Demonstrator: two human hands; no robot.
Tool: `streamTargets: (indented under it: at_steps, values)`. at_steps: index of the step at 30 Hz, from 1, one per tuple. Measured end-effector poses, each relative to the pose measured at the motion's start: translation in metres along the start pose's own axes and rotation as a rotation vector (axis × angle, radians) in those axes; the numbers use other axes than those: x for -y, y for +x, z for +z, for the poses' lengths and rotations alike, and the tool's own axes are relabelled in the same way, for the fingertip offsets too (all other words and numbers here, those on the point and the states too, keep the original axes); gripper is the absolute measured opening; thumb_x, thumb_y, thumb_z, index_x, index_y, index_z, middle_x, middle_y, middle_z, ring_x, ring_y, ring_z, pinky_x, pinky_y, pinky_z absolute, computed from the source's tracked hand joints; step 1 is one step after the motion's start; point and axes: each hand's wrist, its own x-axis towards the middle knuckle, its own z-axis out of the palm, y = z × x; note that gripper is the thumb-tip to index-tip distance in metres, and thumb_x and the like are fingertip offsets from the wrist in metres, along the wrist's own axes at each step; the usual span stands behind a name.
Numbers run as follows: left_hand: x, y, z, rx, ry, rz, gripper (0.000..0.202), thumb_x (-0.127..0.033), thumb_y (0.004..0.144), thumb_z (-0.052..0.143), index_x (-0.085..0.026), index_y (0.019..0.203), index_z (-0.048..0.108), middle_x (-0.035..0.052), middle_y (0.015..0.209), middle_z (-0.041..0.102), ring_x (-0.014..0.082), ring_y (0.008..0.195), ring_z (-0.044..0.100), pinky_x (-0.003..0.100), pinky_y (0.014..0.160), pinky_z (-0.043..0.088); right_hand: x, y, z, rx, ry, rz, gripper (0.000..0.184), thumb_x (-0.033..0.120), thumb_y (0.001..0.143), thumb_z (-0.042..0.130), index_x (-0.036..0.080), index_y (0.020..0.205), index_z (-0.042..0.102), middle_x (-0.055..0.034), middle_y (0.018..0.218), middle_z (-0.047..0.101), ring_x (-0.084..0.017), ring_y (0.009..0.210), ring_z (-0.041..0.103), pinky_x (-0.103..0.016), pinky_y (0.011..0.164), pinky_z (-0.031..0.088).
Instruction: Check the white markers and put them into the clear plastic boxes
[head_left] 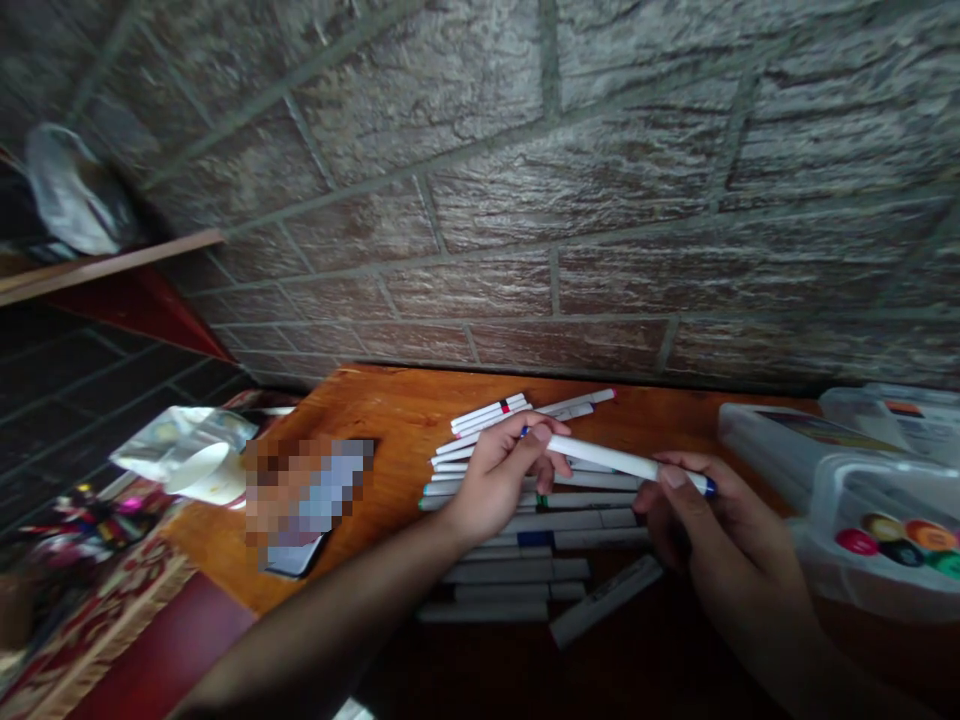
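Observation:
A white marker (606, 456) with dark blue ends is held up between my two hands, above the table. The fingers of my left hand (501, 470) pinch its left end. My right hand (720, 520) grips the other end, thumb on top, near the blue tip. Below them several white markers (517, 572) lie side by side in a rough row, some with coloured ends or bands. One marker (606, 598) lies slanted at the near side of the row. My left hand covers part of the row.
Clear plastic boxes (806, 490) stand at the right, one with round coloured caps (904, 545) showing. A phone (300, 555), partly pixelated, lies on the wooden table (405, 400) at the left. A white cup (206, 475) is beside it. Behind rises a brick wall (495, 230).

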Motion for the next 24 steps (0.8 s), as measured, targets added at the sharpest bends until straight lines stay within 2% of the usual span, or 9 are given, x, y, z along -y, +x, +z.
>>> streamTargets:
  at_steps: [4, 7, 9, 10, 13, 16, 18, 21, 24]
  values:
    - [-0.007, 0.002, 0.0, 0.008, 0.089, -0.008, 0.047, -0.059, 0.097, 0.058, -0.014, 0.105, 0.069, 0.0043, 0.071, 0.071, 0.013, 0.052, 0.055, 0.028, 0.056, 0.046, 0.004, -0.002, 0.0, -0.001, -0.016, -0.018, 0.045, 0.067, 0.087, 0.075, 0.025, 0.097, 0.067, 0.0007, 0.069, 0.068, -0.012, 0.044, 0.049, -0.023, 0.038, 0.039]
    - [-0.023, 0.001, -0.005, -0.019, 0.224, -0.003, 0.039, -0.052, 0.094, 0.066, -0.015, 0.105, 0.072, 0.0045, 0.078, 0.07, 0.0158, 0.063, 0.06, 0.029, 0.063, 0.049, 0.005, -0.002, 0.0, -0.006, -0.022, -0.023, 0.042, 0.066, 0.088, 0.073, 0.026, 0.098, 0.067, 0.0008, 0.069, 0.067, -0.013, 0.044, 0.049, -0.024, 0.038, 0.039]
    - [-0.038, -0.006, -0.019, -0.068, 0.338, 0.012, 0.035, -0.043, 0.087, 0.077, -0.018, 0.111, 0.072, 0.0072, 0.101, 0.072, 0.0185, 0.083, 0.065, 0.029, 0.074, 0.051, 0.004, -0.002, 0.0, -0.002, -0.028, -0.033, 0.04, 0.065, 0.09, 0.072, 0.026, 0.098, 0.067, 0.0008, 0.069, 0.067, -0.013, 0.044, 0.049, -0.025, 0.038, 0.038]
    - [-0.047, -0.012, -0.029, -0.093, 0.425, 0.019, 0.037, -0.04, 0.087, 0.078, -0.019, 0.117, 0.071, 0.0084, 0.11, 0.071, 0.0201, 0.091, 0.066, 0.031, 0.079, 0.051, 0.004, -0.002, 0.0, 0.001, -0.032, -0.04, 0.039, 0.065, 0.091, 0.072, 0.027, 0.098, 0.067, 0.0008, 0.069, 0.067, -0.013, 0.044, 0.048, -0.025, 0.038, 0.038]
    - [-0.065, -0.037, -0.076, -0.215, 1.069, 0.045, 0.053, -0.048, 0.093, 0.069, -0.021, 0.138, 0.058, 0.0108, 0.118, 0.068, 0.0256, 0.104, 0.068, 0.037, 0.086, 0.055, 0.001, -0.003, 0.0, 0.006, -0.045, -0.054, 0.037, 0.062, 0.093, 0.07, 0.026, 0.099, 0.067, 0.0006, 0.07, 0.068, -0.014, 0.044, 0.05, -0.025, 0.038, 0.04]
    - [-0.066, -0.066, -0.134, -0.295, 1.524, -0.185, 0.068, -0.056, 0.094, 0.059, -0.019, 0.15, 0.045, 0.0142, 0.134, 0.064, 0.0286, 0.114, 0.069, 0.042, 0.098, 0.055, -0.001, -0.004, -0.001, 0.013, -0.06, -0.066, 0.035, 0.06, 0.095, 0.068, 0.026, 0.101, 0.066, 0.0003, 0.072, 0.069, -0.014, 0.045, 0.053, -0.025, 0.038, 0.042]
    - [-0.057, -0.084, -0.167, -0.354, 1.62, -0.304, 0.078, -0.056, 0.09, 0.059, -0.01, 0.151, 0.045, 0.0225, 0.138, 0.062, 0.0391, 0.128, 0.063, 0.053, 0.109, 0.048, -0.003, -0.005, -0.001, 0.021, -0.063, -0.075, 0.035, 0.06, 0.096, 0.068, 0.026, 0.103, 0.066, 0.0002, 0.072, 0.069, -0.014, 0.044, 0.053, -0.026, 0.038, 0.042]
    - [-0.041, -0.102, -0.2, -0.424, 1.721, -0.435, 0.091, -0.06, 0.086, 0.059, 0.001, 0.152, 0.044, 0.0345, 0.141, 0.058, 0.0539, 0.136, 0.054, 0.065, 0.108, 0.043, -0.004, -0.004, -0.002, 0.035, -0.077, -0.083, 0.035, 0.06, 0.096, 0.067, 0.026, 0.104, 0.066, 0.0, 0.071, 0.069, -0.015, 0.044, 0.053, -0.027, 0.038, 0.043]
    - [-0.032, -0.109, -0.215, -0.461, 1.794, -0.494, 0.092, -0.06, 0.088, 0.054, 0.0, 0.155, 0.039, 0.0357, 0.145, 0.056, 0.0536, 0.138, 0.053, 0.063, 0.109, 0.042, -0.005, -0.004, -0.002, 0.029, -0.084, -0.087, 0.034, 0.06, 0.096, 0.067, 0.027, 0.104, 0.067, -0.0001, 0.07, 0.069, -0.016, 0.044, 0.053, -0.029, 0.038, 0.043]
